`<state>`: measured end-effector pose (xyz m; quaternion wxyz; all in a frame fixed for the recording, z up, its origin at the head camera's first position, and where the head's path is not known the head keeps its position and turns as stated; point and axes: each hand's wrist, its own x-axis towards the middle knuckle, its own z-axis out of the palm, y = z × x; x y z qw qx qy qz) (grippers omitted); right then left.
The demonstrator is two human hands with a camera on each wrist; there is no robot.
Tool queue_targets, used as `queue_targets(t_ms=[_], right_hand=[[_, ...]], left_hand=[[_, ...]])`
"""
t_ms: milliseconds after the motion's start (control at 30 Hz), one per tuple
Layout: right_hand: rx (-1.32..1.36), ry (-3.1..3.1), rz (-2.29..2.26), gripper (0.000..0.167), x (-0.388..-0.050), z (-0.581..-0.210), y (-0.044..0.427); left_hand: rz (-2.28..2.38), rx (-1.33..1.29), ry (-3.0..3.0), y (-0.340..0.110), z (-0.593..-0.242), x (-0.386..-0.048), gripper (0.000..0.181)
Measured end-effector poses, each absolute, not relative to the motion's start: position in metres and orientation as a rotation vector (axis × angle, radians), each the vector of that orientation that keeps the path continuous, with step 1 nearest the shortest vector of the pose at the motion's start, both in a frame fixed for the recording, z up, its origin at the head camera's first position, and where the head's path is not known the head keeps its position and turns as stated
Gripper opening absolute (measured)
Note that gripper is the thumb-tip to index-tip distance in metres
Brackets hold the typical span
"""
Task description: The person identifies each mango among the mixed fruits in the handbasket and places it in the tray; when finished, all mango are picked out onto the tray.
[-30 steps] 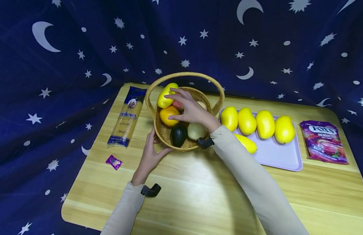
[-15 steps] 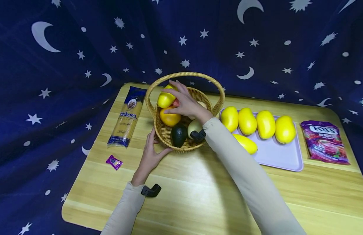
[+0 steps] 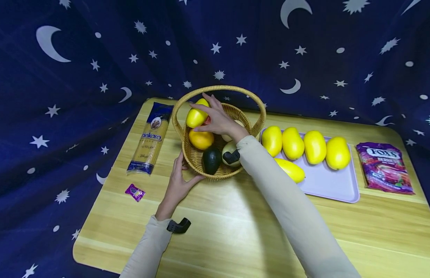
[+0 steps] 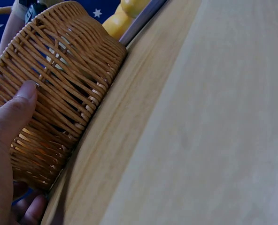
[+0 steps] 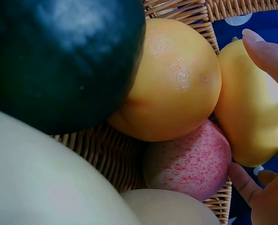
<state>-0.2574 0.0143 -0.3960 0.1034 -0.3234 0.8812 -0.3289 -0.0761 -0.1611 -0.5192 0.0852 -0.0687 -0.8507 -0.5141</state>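
A wicker basket (image 3: 187, 156) with a tall handle holds several fruits. My right hand (image 3: 220, 119) reaches under the handle and holds a yellow mango (image 3: 196, 116) at the basket's far left, the thumb on one side and fingers on the other; the right wrist view shows this mango (image 5: 249, 110) between them. Beside it lie an orange (image 3: 201, 139) and a red-speckled round fruit (image 5: 190, 164). A dark avocado (image 3: 212, 160) and pale fruits (image 5: 45, 173) sit nearer. My left hand (image 3: 179, 182) grips the basket's near left side, thumb against the weave (image 4: 68, 70).
Right of the basket, a lilac tray (image 3: 329, 185) carries several mangoes (image 3: 314, 147). A purple Fox's candy bag (image 3: 384, 168) lies beyond it. On the left are a pasta pack (image 3: 150, 141) and one wrapped candy (image 3: 135, 192). A starry cloth (image 3: 215, 34) hangs behind the table.
My right hand has moved left and away from me, and its fingers have come round the mango in the basket. The left hand and the basket have stayed in place.
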Motion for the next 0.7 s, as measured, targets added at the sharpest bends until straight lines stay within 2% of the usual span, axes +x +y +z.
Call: queue_targets(t_ms=[133,400,700], right_hand=[[-0.933,2.59,-0.98,0.08,-0.2573,-0.3959,0.0129],[-0.906,2.61,-1.094,0.064,-0.2579,-0.3985,0.0121],[-0.956,2.643,-1.158,0.058,-0.2604,-0.4046,0.0129]], left_hand=[[-1.514,-0.203,-2.542,-0.1615,-0.5192,-0.076,0.113],[-1.532,-0.221,-2.529,-0.1613,-0.52,-0.0767,0.114],[-1.533,-0.21,-2.53,-0.1613,-0.5193,-0.0765,0.113]])
